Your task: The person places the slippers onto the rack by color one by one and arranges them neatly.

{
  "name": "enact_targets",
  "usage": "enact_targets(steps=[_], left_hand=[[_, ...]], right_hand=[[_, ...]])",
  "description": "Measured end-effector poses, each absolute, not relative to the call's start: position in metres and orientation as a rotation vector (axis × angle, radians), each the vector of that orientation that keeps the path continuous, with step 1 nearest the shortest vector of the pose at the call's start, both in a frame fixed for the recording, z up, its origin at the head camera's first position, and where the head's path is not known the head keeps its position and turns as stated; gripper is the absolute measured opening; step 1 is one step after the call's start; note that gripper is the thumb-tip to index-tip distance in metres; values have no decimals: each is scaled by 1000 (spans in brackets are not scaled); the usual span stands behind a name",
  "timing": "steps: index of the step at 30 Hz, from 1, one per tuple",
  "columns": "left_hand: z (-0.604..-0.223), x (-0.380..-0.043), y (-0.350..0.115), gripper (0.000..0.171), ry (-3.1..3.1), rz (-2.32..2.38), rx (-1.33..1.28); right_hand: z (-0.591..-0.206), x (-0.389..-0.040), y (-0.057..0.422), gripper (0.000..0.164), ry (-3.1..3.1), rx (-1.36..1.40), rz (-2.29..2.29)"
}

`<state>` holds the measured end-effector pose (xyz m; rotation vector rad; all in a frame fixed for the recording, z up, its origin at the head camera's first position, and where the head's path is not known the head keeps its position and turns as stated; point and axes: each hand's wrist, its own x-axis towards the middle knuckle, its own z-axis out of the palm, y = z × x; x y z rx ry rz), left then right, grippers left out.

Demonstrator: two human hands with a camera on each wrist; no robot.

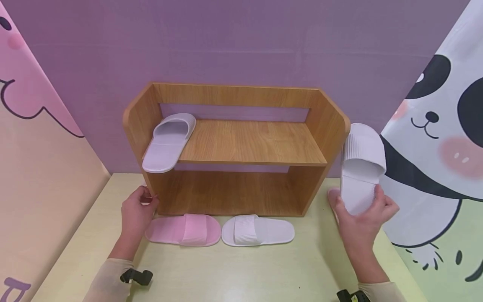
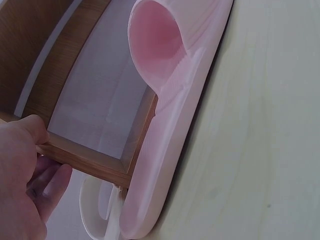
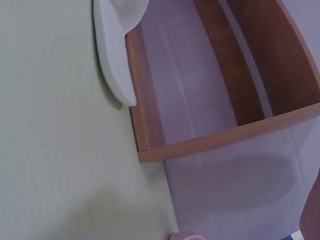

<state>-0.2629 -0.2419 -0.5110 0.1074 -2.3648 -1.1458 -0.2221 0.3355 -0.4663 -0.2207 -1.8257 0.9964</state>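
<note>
At left side of rack (image 1: 235, 94), left hand (image 1: 137, 212) pinches front edge, thumb against fingers. Lilac slipper (image 1: 161, 156) above that hand, on upper shelf (image 1: 256, 138). Pink slipper (image 1: 166, 230) and white slipper (image 1: 277, 231) toe to toe on counter (image 1: 234, 277), before rack. Right of rack, raised slipper (image 1: 364, 142), white, toe up, extends above right hand (image 1: 364, 226), heel end pinched between thumb and fingers.

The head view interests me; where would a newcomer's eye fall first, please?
Probably on the rack at the centre, a lilac slipper at the left of its upper shelf. Next might come a white slipper in the right hand, right of the rack, and the big panda at far right.
</note>
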Motion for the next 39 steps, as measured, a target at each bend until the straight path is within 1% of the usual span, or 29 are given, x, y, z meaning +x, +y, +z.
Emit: enact_targets(steps=[5,12,15,24,31,35,39], left_hand=[[-510,-263,-241,7,-2364,-1151,104],[-509,-263,-240,8,-2361,-1139,106],[-509,-262,-240,8,-2362,-1152,109],[-509,-263,-241,7,-2366,-1165,121],[-509,-263,-241,7,-2380,-1167,130],[-510,-263,-241,7,-2376,-1184,125],[-511,-264,-241,7,-2379,-1193,128]], right_hand=[[-457,-219,331,98,-1755,-175,1001],[-425,-203,303,90,-1644,-104,1041],[-417,-199,296,88,-1615,-69,1033],[-414,-201,298,91,-1555,12,1030],[-416,-205,300,94,-1557,6,993],[-411,-203,290,96,-1540,45,1002],[-401,-197,274,91,-1516,99,999]])
